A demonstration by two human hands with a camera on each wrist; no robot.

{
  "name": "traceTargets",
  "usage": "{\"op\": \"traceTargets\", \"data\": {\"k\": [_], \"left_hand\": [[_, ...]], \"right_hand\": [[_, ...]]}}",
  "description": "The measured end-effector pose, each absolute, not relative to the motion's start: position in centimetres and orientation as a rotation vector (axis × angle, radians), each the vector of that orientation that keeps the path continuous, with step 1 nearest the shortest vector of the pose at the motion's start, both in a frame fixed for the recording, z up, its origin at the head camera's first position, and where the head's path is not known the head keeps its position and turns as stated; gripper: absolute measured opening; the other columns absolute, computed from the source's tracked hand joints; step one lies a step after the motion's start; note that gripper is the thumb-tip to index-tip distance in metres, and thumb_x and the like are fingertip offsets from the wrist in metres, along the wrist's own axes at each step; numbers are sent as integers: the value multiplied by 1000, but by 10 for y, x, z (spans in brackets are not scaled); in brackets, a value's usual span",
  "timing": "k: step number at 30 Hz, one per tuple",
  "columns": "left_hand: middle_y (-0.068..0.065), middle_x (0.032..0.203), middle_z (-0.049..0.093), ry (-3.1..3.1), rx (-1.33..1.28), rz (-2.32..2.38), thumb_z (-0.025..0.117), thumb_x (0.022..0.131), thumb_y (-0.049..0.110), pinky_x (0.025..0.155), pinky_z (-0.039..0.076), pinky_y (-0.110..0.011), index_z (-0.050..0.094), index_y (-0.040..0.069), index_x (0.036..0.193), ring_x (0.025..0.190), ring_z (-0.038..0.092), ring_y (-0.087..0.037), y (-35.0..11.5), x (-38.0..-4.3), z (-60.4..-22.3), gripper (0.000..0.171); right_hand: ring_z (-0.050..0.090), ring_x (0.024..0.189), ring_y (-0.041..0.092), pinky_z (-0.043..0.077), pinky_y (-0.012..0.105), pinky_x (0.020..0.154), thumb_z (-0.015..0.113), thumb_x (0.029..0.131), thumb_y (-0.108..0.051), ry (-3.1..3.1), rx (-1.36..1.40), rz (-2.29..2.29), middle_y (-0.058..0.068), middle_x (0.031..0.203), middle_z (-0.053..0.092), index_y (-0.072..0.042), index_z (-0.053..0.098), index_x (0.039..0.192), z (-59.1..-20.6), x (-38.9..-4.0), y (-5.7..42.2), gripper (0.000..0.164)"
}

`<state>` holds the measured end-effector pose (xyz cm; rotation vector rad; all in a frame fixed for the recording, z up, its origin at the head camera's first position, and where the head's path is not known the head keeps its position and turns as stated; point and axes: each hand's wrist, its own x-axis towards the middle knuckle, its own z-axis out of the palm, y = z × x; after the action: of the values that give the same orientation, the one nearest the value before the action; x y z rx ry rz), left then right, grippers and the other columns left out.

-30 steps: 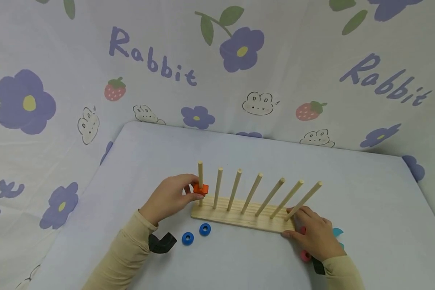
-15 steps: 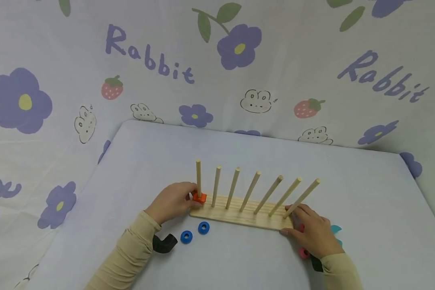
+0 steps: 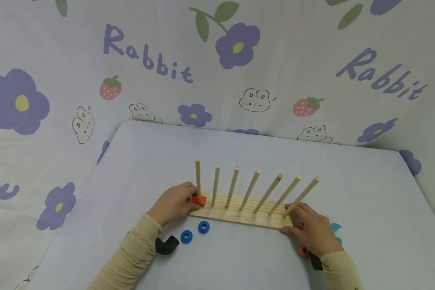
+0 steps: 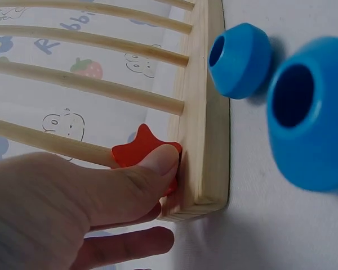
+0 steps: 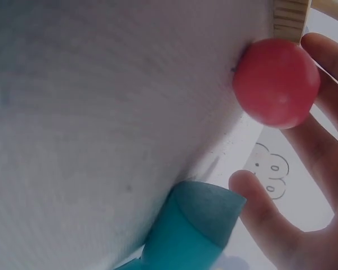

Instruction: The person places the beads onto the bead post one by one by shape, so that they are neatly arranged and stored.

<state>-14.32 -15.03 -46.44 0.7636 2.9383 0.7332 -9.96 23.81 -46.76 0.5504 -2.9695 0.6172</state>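
A wooden board [image 3: 235, 213] bears a row of several upright pegs [image 3: 233, 187]. At its left end my left hand [image 3: 174, 203] pinches an orange-red star bead [image 4: 141, 147] between thumb and fingers. The bead is threaded on the leftmost peg [image 3: 198, 177], down at the board. My right hand [image 3: 313, 229] holds the board's right end, thumb at the front edge and fingers at the back. Beside that hand is a round red bead [image 5: 277, 83], with a teal piece with a curved side [image 5: 191, 225] further along; both are partly hidden by the hand in the head view.
Two blue beads [image 3: 204, 227] [image 3: 186, 237] lie in front of the board's left part. Another pinkish-red bead [image 3: 303, 251] lies by the right wrist. Black wrist pieces [image 3: 168, 245] show at both sleeves. A printed cloth [image 3: 148, 40] rises behind the white table [image 3: 239, 257].
My left hand has slid the star bead down the leftmost peg, from partway up to the board. The right hand keeps its place at the board's end. The head view has shifted slightly.
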Motion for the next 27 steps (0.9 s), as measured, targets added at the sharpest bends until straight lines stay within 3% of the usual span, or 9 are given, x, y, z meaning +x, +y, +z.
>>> {"op": "traceTargets", "data": {"k": [8,14,18,27], "left_hand": [[6,90,60,2960,788,701,80,79,25,71,49,-27,65,15,92,75,54,-7,-154,-140,-465,21],[-1,105,59,2947,829,710,78,80,14,73,51,-26,65,10,113,81,57,-10,-158,-137,-457,36],[-4,110,59,2974,778,750,77,79,6,74,53,-27,64,10,118,82,59,-13,-169,-134,-447,41],[-8,106,61,3053,610,743,82,76,15,70,51,-29,65,8,118,79,59,-19,-205,-132,-439,46]], "right_hand": [[65,99,32,51,53,76,80,76,-36,-2992,549,596,6,119,62,-15,60,124,-468,-104,235,56],[64,81,21,53,47,72,82,73,-34,-2961,555,595,5,115,64,-15,63,122,-467,-102,236,56],[66,86,26,53,49,74,81,74,-37,-2964,553,602,6,116,63,-15,62,123,-466,-99,237,57],[60,74,16,54,46,72,80,75,-37,-2954,553,621,5,116,63,-16,63,122,-469,-101,237,54]]}}
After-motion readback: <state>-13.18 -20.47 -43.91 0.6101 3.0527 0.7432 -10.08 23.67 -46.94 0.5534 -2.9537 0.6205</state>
